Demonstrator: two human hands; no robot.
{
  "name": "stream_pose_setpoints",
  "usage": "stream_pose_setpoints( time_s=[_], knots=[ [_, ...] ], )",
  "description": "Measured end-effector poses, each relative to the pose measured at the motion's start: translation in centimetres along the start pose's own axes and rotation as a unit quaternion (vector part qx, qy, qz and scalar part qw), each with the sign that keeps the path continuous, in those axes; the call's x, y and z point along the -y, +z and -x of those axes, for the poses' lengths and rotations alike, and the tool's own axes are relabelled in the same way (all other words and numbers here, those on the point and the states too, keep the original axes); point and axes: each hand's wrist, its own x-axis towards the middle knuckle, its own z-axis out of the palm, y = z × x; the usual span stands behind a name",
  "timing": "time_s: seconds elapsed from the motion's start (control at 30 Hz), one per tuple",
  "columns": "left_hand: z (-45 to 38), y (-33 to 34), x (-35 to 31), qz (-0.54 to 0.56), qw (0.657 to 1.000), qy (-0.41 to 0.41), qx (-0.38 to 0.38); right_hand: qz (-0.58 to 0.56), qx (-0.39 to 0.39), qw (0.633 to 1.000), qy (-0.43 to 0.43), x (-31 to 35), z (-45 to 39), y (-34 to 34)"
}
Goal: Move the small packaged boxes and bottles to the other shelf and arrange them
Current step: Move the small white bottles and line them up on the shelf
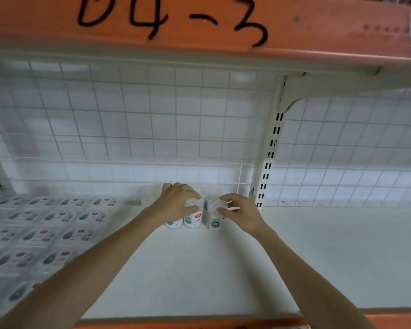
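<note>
I see my left hand (176,205) curled over two small white bottles (188,219) near the shelf's (199,269) back edge; my right hand (237,213) pinches a third bottle (215,220) just beside them.

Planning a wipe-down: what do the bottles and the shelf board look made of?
Bottles: probably white plastic with printed labels and clear, glossy caps or wrap on top, where the blur leaves it open. Shelf board: smooth, matte white surface, likely painted metal.
</note>
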Motion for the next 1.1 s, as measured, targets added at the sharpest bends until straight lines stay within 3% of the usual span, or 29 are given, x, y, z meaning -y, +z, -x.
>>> stream_pose_setpoints(
  time_s=[0.13,0.33,0.67,1.1],
  knots=[
    [0.2,-0.6,0.5,0.058,0.998,0.001,-0.001,0.016,-0.039,0.999,-0.006,0.1,0.1,0.9],
    [0.2,-0.9,1.4,0.074,0.996,0.021,0.044,0.003,0.013,1.0,-0.005,0.2,0.8,0.1],
    [0.1,-0.1,0.8,0.073,0.997,0.02,-0.009,0.026,-0.057,0.998,0.005,0.4,0.2,1.1],
    [0.0,0.3,0.7,0.048,0.997,0.028,-0.045,0.049,-0.012,0.999,0.007,0.6,0.2,0.3]
  ],
)
